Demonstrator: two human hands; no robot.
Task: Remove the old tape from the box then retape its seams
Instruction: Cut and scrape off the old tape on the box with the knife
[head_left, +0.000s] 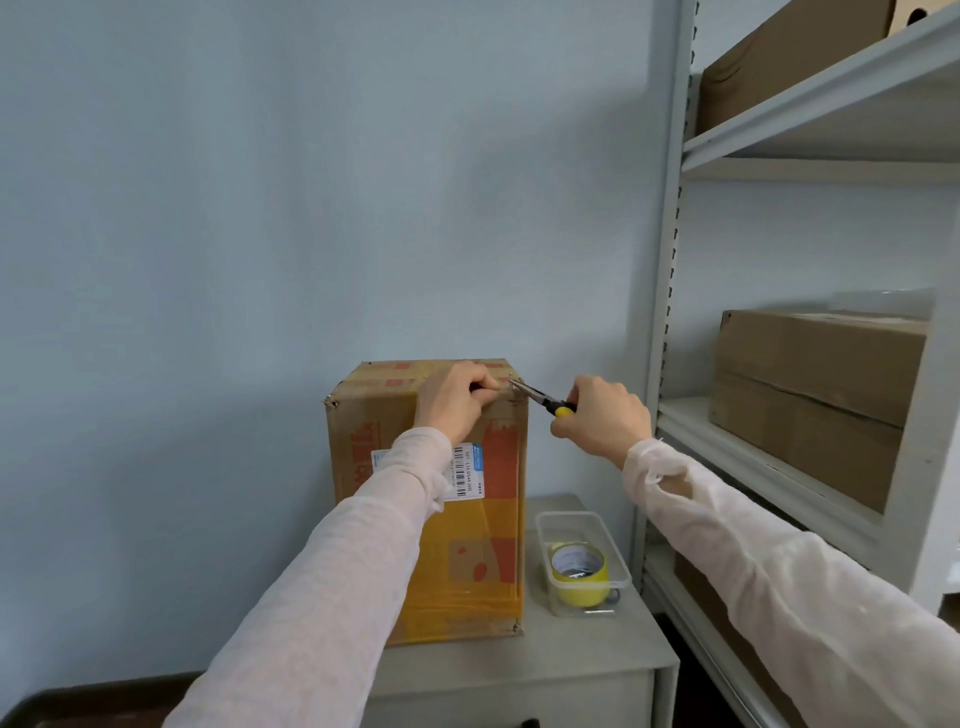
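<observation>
The box (467, 561) stands upright on a grey cabinet (545, 660), its back close to the wall. Yellowish old tape (467, 603) covers its lower front, and a white shipping label (465, 470) is partly hidden by a sleeve. At the box's upper right front corner the left hand (454, 402) lies against the cardboard with its fingers curled in along the top edge. Whether they pinch a scrap of tape there is too small to tell. The right hand (602, 421), just right of that corner, is wrapped tight round the yellow-and-black handles of pliers (540, 399), whose nose reaches the same corner beside the left fingertips. Right of the box, on the cabinet, a clear plastic container (618, 551) holds a yellow tape roll (579, 574). Further right stands a shelf unit (670, 312) bearing cardboard cartons (810, 395).
</observation>
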